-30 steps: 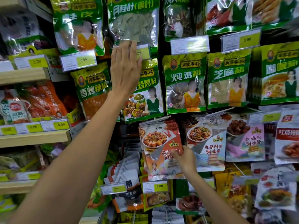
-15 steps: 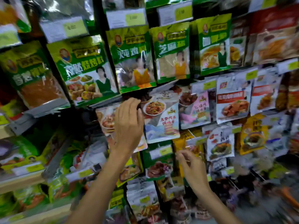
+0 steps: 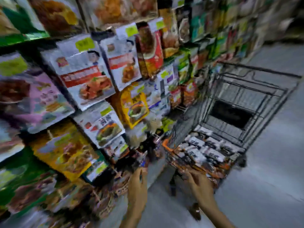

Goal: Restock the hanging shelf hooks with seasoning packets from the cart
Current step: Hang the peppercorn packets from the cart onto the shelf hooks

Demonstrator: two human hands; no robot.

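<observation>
Your view has swung down and to the right since half a second ago, and the whole picture is smeared by that motion. The hanging packets [image 3: 85,79] that faced you squarely then now fill the left half at a slant, white and red ones uppermost, a yellow packet [image 3: 134,109] just right of them, and the print on all of them is too blurred to read.

Your left hand [image 3: 137,186], which half a second ago was raised against a packet in the middle rows, is now low near the bottom edge of the view, below the lowest hanging rows. Its fingers look curled loosely, and something small and dark shows at the fingertips, but you cannot tell from this blur whether it pinches anything.

Your right hand [image 3: 199,183] has dropped as well and now reaches toward the near edge of the shopping cart [image 3: 246,102], which was out of sight before. Its fingers are spread, and nothing is gripped between them.

The cart stands on the grey floor [image 3: 271,170] beside the shelving. The seasoning packets [image 3: 204,152] lie in a heap in its near end, just beyond your right fingertips, with the orange cart handle [image 3: 169,146] at their left. The far end of the cart basket shows bare wire.
</observation>
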